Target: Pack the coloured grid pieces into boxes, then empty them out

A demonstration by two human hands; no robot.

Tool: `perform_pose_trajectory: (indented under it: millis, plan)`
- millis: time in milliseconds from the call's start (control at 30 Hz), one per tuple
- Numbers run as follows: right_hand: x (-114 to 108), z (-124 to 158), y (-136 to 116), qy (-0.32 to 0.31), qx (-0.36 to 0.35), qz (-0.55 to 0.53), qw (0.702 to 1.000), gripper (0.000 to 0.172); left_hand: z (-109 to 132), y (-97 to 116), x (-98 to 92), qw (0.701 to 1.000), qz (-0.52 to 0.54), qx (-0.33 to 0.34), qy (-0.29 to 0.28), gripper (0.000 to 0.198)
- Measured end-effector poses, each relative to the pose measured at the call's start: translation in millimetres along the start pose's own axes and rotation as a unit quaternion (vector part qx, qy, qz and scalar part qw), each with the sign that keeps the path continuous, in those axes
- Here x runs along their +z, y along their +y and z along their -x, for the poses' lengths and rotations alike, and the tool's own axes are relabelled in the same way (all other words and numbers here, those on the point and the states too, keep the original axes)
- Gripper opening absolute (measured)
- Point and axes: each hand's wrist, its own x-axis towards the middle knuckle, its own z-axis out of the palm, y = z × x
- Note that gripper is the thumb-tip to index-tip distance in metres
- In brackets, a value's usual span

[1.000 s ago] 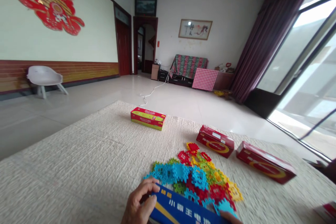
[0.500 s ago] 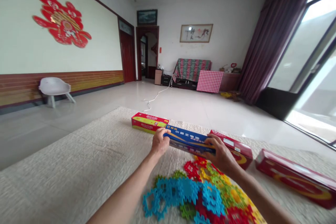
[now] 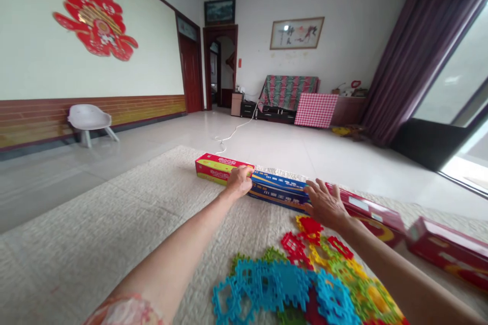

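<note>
Beige mat [image 3: 95, 244] on tiled floor [image 3: 152, 132]. Blue box [image 3: 278, 189] now lies flat on the mat, end-on between yellow-red box [image 3: 213, 167] and red box [image 3: 371, 213]; earlier both hands held it up off the mat. Left hand [image 3: 240, 182] curled at its left end, touching, grip unclear. Right hand [image 3: 324, 204] splayed wide, fingertips [image 3: 308, 189] on its near edge. Second red box [image 3: 450, 251] further right. Plastic tiles [image 3: 290, 284] heaped nearer the person, just below right hand.

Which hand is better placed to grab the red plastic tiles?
Probably the right hand: it is just above the red plastic tiles; the left hand is farther off, at the blue box.
</note>
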Motion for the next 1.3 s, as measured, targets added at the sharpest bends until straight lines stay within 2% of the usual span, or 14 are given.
perform_pose_trajectory:
  millis: [100, 200, 300, 367, 567, 733, 800, 867, 933, 1033, 1100, 1167, 1233, 1300]
  plan:
    - [-4, -12, -34, -0.006, -0.023, 0.016, 1.000, 0.044, 2, -34, -23.5, 0.999, -0.042, -0.007, 0.020, 0.033]
    - [-8, -39, -81, -0.011, -0.056, 0.016, 0.998, 0.049, 5, -67, -45.6, 0.996, -0.084, -0.017, 0.028, 0.035]
    - [-6, -75, -124, -0.022, -0.074, 0.010, 0.997, 0.052, 7, -88, -54.9, 0.993, -0.121, -0.014, 0.009, 0.035]
    - [-2, -101, -142, -0.034, -0.071, 0.012, 0.997, 0.055, 8, -96, -54.8, 0.990, -0.140, -0.006, -0.011, 0.034]
    - [22, -158, -153, -0.104, -0.046, 0.038, 0.993, 0.066, 12, -106, -48.0, 0.985, -0.170, 0.008, -0.038, 0.029]
    - [37, -172, -167, -0.132, -0.039, 0.048, 0.989, 0.041, 11, -117, -52.3, 0.982, -0.187, -0.005, -0.029, 0.032]
    - [31, -167, -181, -0.124, -0.050, 0.036, 0.990, 0.045, 18, -123, -65.0, 0.981, -0.194, -0.008, -0.025, 0.031]
    - [18, -156, -201, -0.115, -0.071, 0.010, 0.991, 0.055, 35, -129, -86.6, 0.980, -0.198, -0.001, -0.027, 0.029]
    - [0, -139, -223, -0.110, -0.092, -0.026, 0.989, 0.054, 62, -132, -115.2, 0.979, -0.200, 0.014, -0.028, 0.027]
    - [-35, -101, -250, -0.105, -0.131, -0.086, 0.982, 0.051, 115, -125, -161.8, 0.978, -0.198, 0.046, -0.037, 0.023]
    - [-57, -69, -258, -0.097, -0.151, -0.117, 0.977, 0.048, 152, -112, -187.5, 0.979, -0.192, 0.063, -0.036, 0.023]
    - [-77, -31, -258, -0.087, -0.160, -0.148, 0.972, 0.042, 186, -91, -203.5, 0.983, -0.151, 0.095, -0.034, 0.025]
    - [-92, 9, -248, -0.064, -0.163, -0.246, 0.953, 0.040, 215, -64, -208.3, 0.984, -0.115, 0.123, -0.054, 0.025]
    - [-102, 51, -233, -0.076, -0.152, -0.309, 0.936, 0.040, 240, -33, -203.7, 0.981, -0.098, 0.147, -0.077, 0.024]
